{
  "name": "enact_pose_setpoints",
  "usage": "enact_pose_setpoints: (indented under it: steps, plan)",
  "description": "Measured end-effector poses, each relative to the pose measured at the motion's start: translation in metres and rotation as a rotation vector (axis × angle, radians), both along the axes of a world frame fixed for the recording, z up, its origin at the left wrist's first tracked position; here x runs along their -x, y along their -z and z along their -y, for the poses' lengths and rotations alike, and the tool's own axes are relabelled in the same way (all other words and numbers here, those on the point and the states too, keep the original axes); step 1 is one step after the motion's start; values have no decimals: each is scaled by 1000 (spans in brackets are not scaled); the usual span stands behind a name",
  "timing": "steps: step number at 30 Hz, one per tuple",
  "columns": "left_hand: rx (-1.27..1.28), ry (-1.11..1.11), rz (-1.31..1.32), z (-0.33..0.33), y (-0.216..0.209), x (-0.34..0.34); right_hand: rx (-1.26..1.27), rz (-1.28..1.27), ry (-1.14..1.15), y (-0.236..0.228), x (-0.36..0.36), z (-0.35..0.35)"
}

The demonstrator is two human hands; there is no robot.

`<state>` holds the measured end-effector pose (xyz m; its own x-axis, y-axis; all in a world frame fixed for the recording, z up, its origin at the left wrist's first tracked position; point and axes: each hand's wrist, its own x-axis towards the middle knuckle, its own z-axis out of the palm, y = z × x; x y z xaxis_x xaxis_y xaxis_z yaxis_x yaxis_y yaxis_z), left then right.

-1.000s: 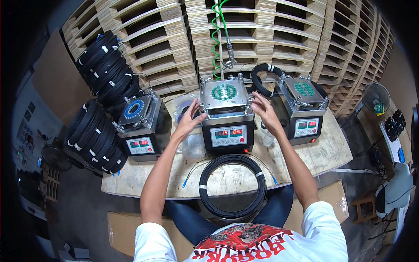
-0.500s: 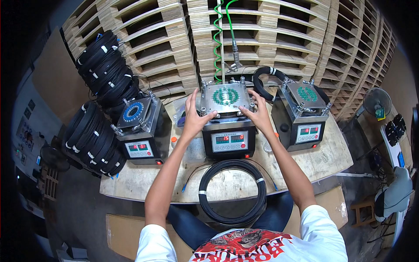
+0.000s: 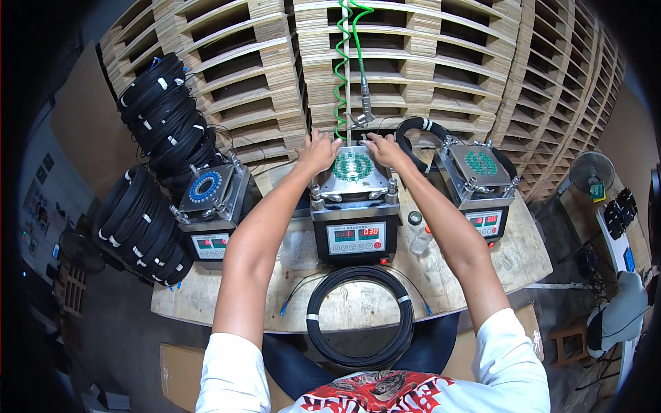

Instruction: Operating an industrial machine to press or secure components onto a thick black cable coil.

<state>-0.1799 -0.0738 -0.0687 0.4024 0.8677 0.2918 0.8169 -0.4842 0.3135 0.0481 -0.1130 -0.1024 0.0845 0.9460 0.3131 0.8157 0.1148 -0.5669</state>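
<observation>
Both my arms reach out to the middle polishing machine (image 3: pixel 354 241), a dark box with a lit display and a square metal plate (image 3: pixel 353 186) on top. Green connectors (image 3: pixel 352 165) sit in a ring on that plate. At the far left corner my left hand (image 3: pixel 319 153) is round the corner post, which it mostly covers. My right hand (image 3: pixel 385 151) is closed round the far right post in the same way. A coil of black cable (image 3: pixel 358 273) with white ties lies at the near table edge, its blue-tipped ends to either side.
A machine with blue connectors (image 3: pixel 205 187) stands left; one with green connectors (image 3: pixel 480 162) stands right. Stacked black cable coils (image 3: pixel 148 227) rise at far left. A red-capped bottle (image 3: pixel 421 241) is beside my right forearm. Green air hose (image 3: pixel 358 41) hangs before wooden pallets (image 3: pixel 454 62).
My hands have moved from the sides of the plate to its far corners. The middle machine's display reads differently. My view has shifted a little, and the red-capped bottle now shows.
</observation>
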Motion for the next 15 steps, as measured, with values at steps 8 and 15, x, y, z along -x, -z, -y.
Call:
enact_pose_setpoints:
  steps: [8,15]
  plan:
    - [155,28,35,-53,39,27,56,-39,-74,12,14,-7]
    - [161,213,87,-35,44,37,-18,-79,-170,20,-10,2]
